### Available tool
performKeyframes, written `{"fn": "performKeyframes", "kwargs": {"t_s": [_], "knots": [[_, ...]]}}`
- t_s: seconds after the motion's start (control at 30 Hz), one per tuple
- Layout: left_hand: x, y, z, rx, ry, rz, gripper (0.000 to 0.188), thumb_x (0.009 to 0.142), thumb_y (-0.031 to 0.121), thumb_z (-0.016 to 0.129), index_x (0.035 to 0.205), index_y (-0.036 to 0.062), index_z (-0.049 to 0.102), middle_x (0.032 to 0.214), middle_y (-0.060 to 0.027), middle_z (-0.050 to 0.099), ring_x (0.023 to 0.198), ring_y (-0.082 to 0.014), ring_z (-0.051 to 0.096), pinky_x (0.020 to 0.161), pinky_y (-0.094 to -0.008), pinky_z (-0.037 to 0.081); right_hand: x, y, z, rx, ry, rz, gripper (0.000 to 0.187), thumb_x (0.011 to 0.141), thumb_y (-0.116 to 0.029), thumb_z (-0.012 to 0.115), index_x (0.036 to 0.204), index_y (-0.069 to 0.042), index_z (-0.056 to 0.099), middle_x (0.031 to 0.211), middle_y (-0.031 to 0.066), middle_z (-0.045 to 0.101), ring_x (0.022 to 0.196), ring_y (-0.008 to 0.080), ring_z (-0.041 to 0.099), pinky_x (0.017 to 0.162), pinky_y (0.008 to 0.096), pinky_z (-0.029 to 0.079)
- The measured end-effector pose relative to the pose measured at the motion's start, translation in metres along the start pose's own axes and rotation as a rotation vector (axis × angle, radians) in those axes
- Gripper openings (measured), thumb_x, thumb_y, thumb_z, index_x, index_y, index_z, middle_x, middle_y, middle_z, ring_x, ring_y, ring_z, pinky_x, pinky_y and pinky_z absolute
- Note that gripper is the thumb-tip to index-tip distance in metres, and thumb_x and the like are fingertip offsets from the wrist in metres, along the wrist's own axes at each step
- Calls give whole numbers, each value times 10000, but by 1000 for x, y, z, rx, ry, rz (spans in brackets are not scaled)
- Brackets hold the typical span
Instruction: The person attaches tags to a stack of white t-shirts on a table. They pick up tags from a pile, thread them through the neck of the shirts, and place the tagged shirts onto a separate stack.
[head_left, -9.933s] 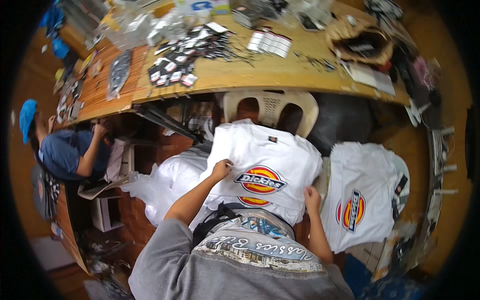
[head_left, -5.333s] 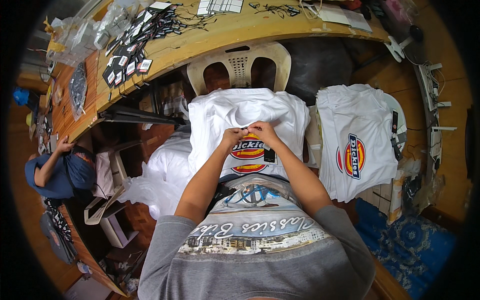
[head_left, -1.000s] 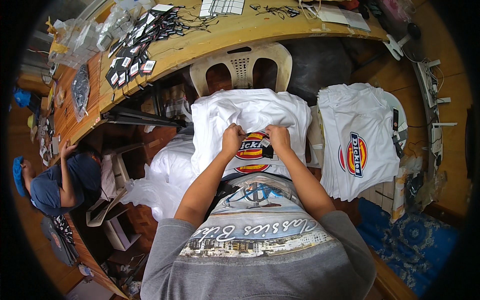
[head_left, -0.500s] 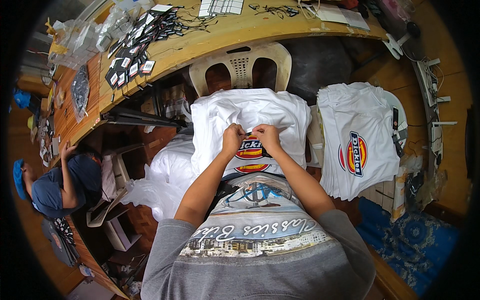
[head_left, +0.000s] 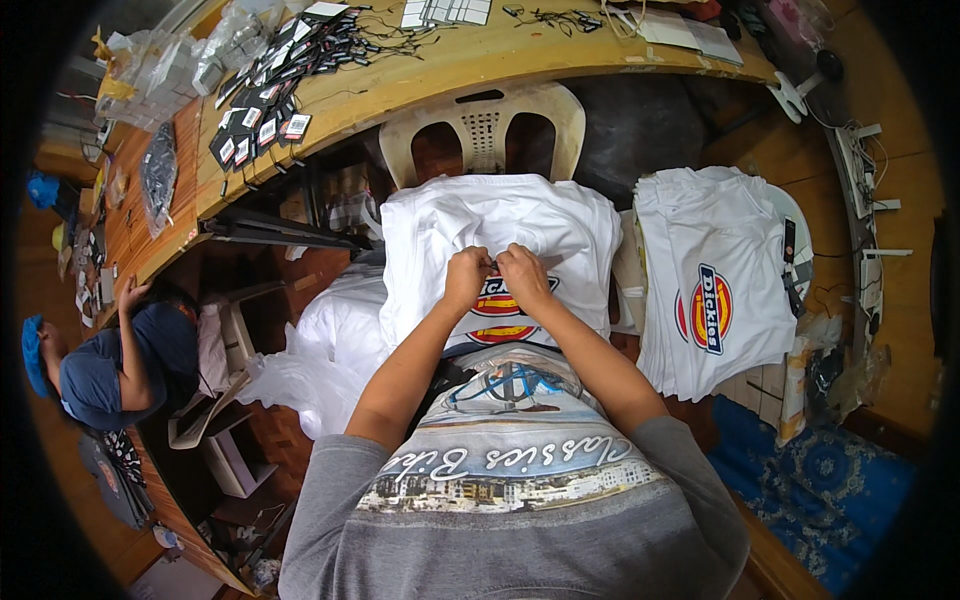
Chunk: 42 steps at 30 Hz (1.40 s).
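Observation:
A white T-shirt [head_left: 430, 225] with a red, yellow and blue printed emblem lies spread out in front of me, its printed part toward my body. Over the emblem, my left hand [head_left: 467, 279] and my right hand [head_left: 523, 277] meet with fingertips pinched together. Between them shows a tiny dark bit, too small to name. The fingers hide most of it. Both wrists rest low over the cloth, partly covering the print.
To the right, a stack of similar white T-shirts [head_left: 665, 230] lies on a support. A plastic chair [head_left: 483, 135] stands beyond my shirt. Black hang tags [head_left: 262, 125] with cords heap on the wooden table [head_left: 390, 85]. At left, another person [head_left: 130, 355] sits near white plastic wrapping [head_left: 320, 375].
My right hand has turned and shifted slightly left and up, closer to my left. A dark piece visible below it before is now out of sight.

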<state>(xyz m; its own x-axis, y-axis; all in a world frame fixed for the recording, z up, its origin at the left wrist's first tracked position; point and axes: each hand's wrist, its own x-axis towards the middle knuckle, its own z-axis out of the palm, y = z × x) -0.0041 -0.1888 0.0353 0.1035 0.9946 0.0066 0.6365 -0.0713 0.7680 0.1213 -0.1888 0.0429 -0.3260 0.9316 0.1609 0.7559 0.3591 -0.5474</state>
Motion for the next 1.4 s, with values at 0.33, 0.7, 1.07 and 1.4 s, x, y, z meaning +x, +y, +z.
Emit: {"fn": "performKeyframes", "kwargs": {"t_s": [0.33,0.7,1.07,1.4], "knots": [[5,-16,-3,-354,-146,-335,59,608,-38,571,593,-11,520,559,-69,544,484,-89,491,462,-210,404,-6,11,-1,18,-122,-80,43,647,-73,482,657,-36,502,686,88,445,690,220,463,611,315,363],[-8,-30,7,-1213,37,-891,201,657,-83,525,828,-12,446,666,-47,481,567,-122,497,514,-188,438,-4,16,-4,-98,-132,16,51,647,-26,458,662,-39,505,702,89,453,712,230,460,643,318,348],[-8,-32,9,-1185,4,-855,258,613,-77,582,824,3,456,703,-32,446,582,-104,470,524,-179,436,1,19,-17,-58,-102,-3,25,645,-40,480,658,-46,500,702,87,448,713,237,458,634,324,353],[-8,-35,13,-1061,41,-805,260,602,-80,588,815,0,462,739,-32,418,613,-107,455,558,-187,440,1,15,-14,-9,-111,17,44,672,-86,485,668,-47,506,717,75,460,712,219,465,626,318,345]]}}
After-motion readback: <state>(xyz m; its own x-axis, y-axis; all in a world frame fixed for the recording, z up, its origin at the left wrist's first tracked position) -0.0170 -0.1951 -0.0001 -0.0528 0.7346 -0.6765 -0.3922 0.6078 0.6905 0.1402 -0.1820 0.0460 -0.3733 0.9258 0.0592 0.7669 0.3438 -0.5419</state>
